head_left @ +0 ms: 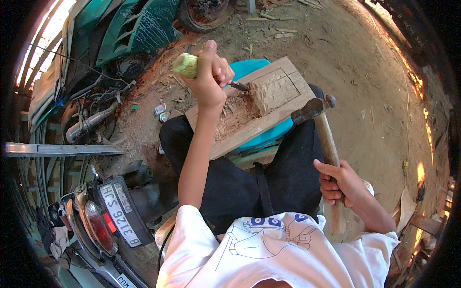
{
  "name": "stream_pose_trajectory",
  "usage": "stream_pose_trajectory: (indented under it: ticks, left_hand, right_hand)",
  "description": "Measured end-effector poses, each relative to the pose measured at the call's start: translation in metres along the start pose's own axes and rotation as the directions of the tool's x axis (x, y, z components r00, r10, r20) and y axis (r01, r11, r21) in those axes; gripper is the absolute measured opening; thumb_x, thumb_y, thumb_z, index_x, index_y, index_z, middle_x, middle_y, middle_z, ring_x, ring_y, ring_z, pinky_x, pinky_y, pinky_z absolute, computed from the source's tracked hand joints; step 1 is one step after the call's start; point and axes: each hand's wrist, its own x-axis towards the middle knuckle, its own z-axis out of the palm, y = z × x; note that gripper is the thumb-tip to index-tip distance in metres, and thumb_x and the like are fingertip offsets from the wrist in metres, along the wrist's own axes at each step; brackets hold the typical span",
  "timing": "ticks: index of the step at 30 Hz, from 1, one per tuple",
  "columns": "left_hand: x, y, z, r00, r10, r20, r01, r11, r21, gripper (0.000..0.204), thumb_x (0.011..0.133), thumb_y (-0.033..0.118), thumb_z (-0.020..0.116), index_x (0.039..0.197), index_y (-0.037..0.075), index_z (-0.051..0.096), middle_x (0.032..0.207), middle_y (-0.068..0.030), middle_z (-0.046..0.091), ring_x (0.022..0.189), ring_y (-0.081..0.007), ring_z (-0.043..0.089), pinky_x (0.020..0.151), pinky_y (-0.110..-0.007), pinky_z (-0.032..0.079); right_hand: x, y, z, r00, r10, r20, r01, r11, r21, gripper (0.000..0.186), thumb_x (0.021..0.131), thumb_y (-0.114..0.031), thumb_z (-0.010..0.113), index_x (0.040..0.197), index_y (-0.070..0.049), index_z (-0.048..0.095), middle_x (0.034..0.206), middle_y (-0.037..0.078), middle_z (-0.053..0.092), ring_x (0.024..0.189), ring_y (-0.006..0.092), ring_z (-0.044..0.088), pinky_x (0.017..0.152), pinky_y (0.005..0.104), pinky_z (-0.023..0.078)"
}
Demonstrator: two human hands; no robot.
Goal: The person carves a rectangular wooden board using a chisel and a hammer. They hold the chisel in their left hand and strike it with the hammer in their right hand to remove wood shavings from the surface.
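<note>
Holding the chisel (239, 86) against the wooden board (281, 89), chips (235, 109) in its hollow (224, 127), we curl our left hand (210, 80) round the tool's handle (186, 65), our right hand (344, 184) round the hammer (326, 139); two cans (160, 109) at left hide their contents. The chisel's long axis points right and slightly near; the board's runs near-left to far-right

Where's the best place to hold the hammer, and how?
Probably the hammer's wooden handle, well below its metal head, coming from the right and wrapping your fingers around. The handle is long and slim, tilted with its head away from the person; the right hand grips its lower half.
</note>
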Motion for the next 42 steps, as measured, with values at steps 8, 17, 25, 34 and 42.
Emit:
stream_pose_trajectory:
  ticks: [8, 17, 25, 34, 42]
  left_hand:
    - [-0.007, -0.014, -0.004, 1.000, -0.005, -0.010, 0.006, 0.991, 0.130, 0.048, 0.086, 0.024, 0.061, 0.049, 0.012, 0.034, 0.040, 0.0001, 0.034, 0.032, -0.0094, 0.030, 0.034, -0.026, 0.022]
    - [-0.006, 0.000, -0.005, 0.989, -0.148, -0.010, 0.148, 0.988, 0.038, 0.049, 0.085, 0.018, 0.065, 0.048, 0.012, 0.033, 0.041, 0.0007, 0.034, 0.032, -0.0086, 0.030, 0.034, -0.025, 0.020]
    - [-0.005, -0.002, -0.007, 1.000, 0.015, 0.023, -0.016, 0.998, 0.064, 0.045, 0.086, 0.017, 0.064, 0.050, 0.011, 0.038, 0.042, -0.0002, 0.038, 0.034, -0.0083, 0.033, 0.035, -0.024, 0.022]
    - [-0.023, -0.011, 0.000, 0.995, -0.052, 0.082, 0.038, 0.986, 0.160, 0.044, 0.086, 0.014, 0.065, 0.050, 0.011, 0.038, 0.044, 0.0015, 0.038, 0.035, -0.0062, 0.033, 0.036, -0.023, 0.024]
    - [-0.007, 0.002, -0.010, 0.997, 0.031, 0.067, -0.036, 0.997, 0.065, 0.047, 0.086, 0.019, 0.063, 0.049, 0.010, 0.036, 0.042, -0.0003, 0.036, 0.034, -0.0087, 0.032, 0.035, -0.025, 0.023]
  right_hand:
    - [-0.001, -0.001, 0.002, 1.000, 0.012, -0.001, -0.012, 1.000, 0.003, 0.042, 0.088, -0.031, 0.061, 0.059, -0.015, 0.034, 0.043, -0.006, 0.029, 0.032, 0.0058, 0.029, 0.033, 0.0259, 0.027]
    - [0.001, 0.000, -0.001, 0.998, 0.045, 0.033, -0.046, 0.998, 0.039, 0.043, 0.087, -0.030, 0.062, 0.058, -0.015, 0.033, 0.043, -0.006, 0.029, 0.032, 0.0058, 0.030, 0.032, 0.0255, 0.026]
    - [0.001, 0.000, -0.003, 0.997, 0.045, 0.055, -0.046, 0.999, 0.006, 0.040, 0.089, -0.032, 0.060, 0.062, -0.015, 0.035, 0.047, -0.006, 0.026, 0.036, 0.0079, 0.024, 0.038, 0.0288, 0.024]
    - [0.001, -0.001, -0.002, 0.997, 0.058, 0.051, -0.058, 0.998, -0.002, 0.041, 0.088, -0.032, 0.060, 0.062, -0.015, 0.034, 0.047, -0.007, 0.027, 0.036, 0.0073, 0.025, 0.038, 0.0274, 0.023]
    - [0.000, -0.002, -0.002, 0.996, 0.062, 0.057, -0.063, 0.998, 0.010, 0.040, 0.088, -0.032, 0.061, 0.063, -0.015, 0.035, 0.048, -0.006, 0.027, 0.036, 0.0075, 0.025, 0.037, 0.0266, 0.023]
